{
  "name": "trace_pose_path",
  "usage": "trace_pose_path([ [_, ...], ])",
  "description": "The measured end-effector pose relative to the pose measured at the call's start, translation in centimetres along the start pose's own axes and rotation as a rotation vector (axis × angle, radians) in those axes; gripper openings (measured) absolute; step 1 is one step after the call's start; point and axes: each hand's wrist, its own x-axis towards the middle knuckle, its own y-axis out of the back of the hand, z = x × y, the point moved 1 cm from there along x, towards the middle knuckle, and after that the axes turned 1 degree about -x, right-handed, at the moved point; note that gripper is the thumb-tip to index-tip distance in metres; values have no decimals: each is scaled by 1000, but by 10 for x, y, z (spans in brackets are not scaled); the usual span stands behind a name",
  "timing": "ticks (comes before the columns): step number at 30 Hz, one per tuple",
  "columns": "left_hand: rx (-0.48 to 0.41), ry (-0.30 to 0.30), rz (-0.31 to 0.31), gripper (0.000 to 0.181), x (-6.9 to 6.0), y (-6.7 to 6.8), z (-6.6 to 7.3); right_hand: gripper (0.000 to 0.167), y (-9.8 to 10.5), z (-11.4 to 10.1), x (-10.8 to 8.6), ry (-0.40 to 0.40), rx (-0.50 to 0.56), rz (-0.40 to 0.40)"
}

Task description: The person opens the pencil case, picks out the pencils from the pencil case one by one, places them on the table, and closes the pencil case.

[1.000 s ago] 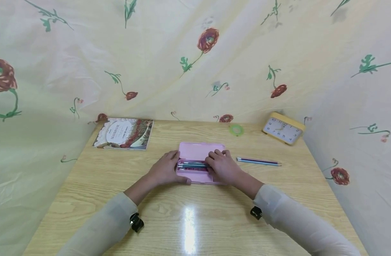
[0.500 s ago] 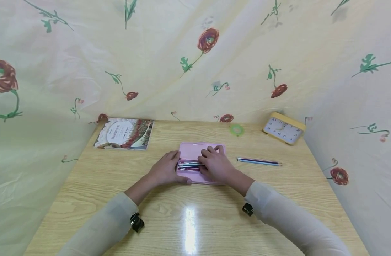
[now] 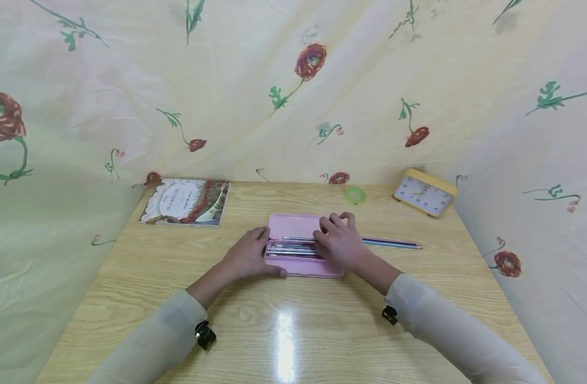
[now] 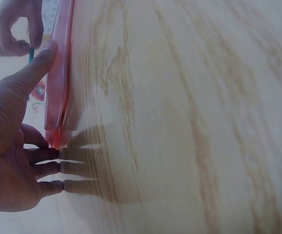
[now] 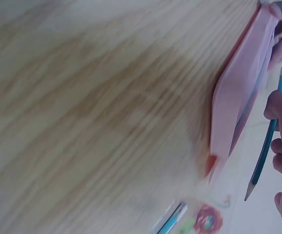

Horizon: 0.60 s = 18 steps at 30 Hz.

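Wooden tabletop (image 3: 245, 312) bears pencil case (image 3: 293, 226); left hand (image 3: 248, 256) spread against it; right hand (image 3: 342, 245) pinches pencil (image 5: 267, 144); transfer direction unclear; next: steady carry.

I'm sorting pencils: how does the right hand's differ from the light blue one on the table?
The held pencil is dark teal; the light blue pencil is paler. The held pencil is pinched in the right hand, clear of the table; the light blue pencil lies flat on it. Both are slender.
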Motion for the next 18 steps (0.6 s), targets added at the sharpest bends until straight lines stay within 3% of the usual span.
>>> trace_pose_path([
  [9,3,4,-1,140,-1,1,1,15,5,37,-38,-70,7,98],
  [18,-1,0,5,139,-3,1,1,18,6,73,-96,-182,16,65],
])
